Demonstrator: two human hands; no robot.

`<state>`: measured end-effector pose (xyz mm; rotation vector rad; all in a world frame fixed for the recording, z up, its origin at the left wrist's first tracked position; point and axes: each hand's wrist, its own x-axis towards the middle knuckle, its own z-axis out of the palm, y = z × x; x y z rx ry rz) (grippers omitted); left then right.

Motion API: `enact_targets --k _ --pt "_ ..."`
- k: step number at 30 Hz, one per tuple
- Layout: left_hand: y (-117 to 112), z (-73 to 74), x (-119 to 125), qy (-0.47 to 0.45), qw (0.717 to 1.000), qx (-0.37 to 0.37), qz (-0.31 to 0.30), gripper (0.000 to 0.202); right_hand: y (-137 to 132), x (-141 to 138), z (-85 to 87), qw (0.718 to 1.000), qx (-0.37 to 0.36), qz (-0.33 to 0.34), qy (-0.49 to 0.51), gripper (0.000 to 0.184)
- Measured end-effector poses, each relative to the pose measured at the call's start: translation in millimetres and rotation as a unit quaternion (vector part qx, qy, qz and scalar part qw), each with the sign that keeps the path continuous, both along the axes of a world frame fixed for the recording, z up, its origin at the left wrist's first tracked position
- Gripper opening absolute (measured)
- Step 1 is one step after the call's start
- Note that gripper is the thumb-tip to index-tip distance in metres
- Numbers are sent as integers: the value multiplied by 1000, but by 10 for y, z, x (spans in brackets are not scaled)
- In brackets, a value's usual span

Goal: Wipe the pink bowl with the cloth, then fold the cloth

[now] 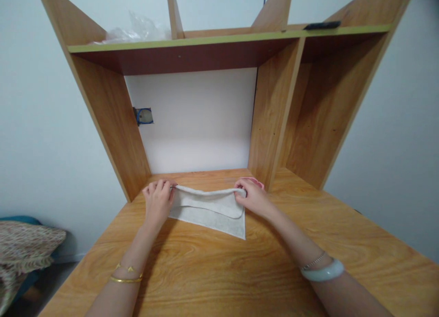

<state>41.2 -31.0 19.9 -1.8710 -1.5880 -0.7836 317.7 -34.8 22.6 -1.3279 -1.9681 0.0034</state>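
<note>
A light grey cloth (207, 207) is stretched between my two hands above the wooden desk (212, 271). Its top edge is folded over, and a lower layer hangs out beneath the fold, longer at the right corner. My left hand (158, 198) pinches the upper left corner between thumb and fingers. At the upper right corner, my right hand (252, 196) is closed on the cloth in the same way. Just behind my right hand a pink item (258, 182) shows in part; the hand hides the rest of it.
A wooden shelf unit (274, 116) rises from the back of the desk. On its upper shelf lie a clear plastic bag (137, 31) and a dark flat object (322, 25). A wall socket box (144, 116) is at the back left. Woven fabric (30, 244) drapes something at far left.
</note>
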Motion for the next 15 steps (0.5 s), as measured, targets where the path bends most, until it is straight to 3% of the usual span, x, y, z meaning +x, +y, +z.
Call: enact_targets --k 6,12,15 --pt "18 -40 26 10 999 -38 35 18 18 -14 -40 998 -7 -28 -51 10" --pt "6 -40 47 46 991 -121 37 17 -31 -44 -89 975 -137 107 -139 18" --pt "15 -58 37 53 983 -175 28 19 -61 -58 -101 959 -198 134 -152 19"
